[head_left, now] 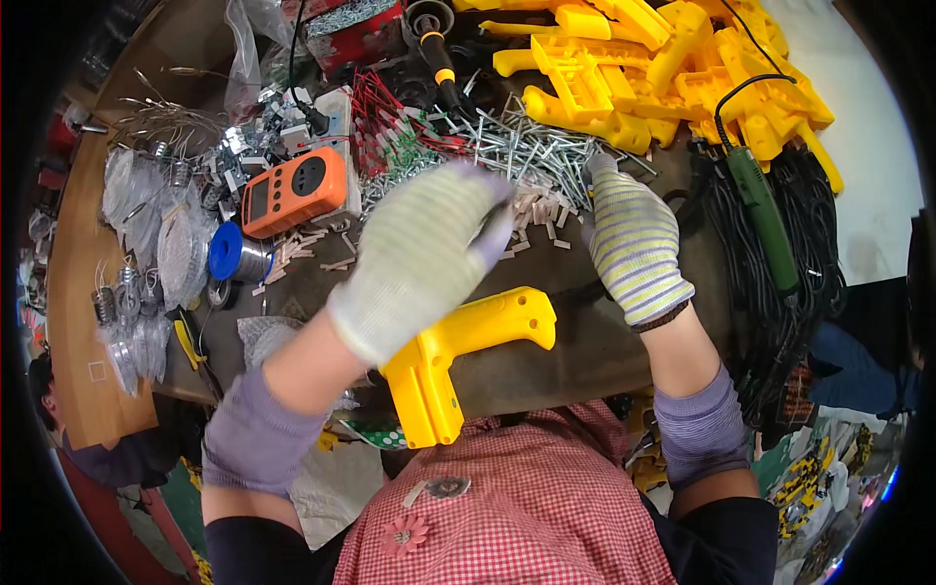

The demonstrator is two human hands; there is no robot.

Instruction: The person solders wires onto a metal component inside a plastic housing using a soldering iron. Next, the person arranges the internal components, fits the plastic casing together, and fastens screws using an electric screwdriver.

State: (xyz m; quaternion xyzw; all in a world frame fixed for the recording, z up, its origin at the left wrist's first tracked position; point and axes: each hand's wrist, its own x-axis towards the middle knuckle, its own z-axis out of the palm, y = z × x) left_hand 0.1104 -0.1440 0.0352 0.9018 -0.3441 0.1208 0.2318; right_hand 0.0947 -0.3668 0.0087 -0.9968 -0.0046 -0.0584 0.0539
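Nearest is the red checked apron (507,507). Just beyond, the yellow housing (458,338) lies on the tabletop (604,356), its lower end seemingly past the near edge; a brush from the left hand (419,253), its grip too blurred to tell, could tip it down. The right hand (634,239) is beside the far screws (522,146); whether its grip pinches any, I cannot tell; careless fingers could scatter them.
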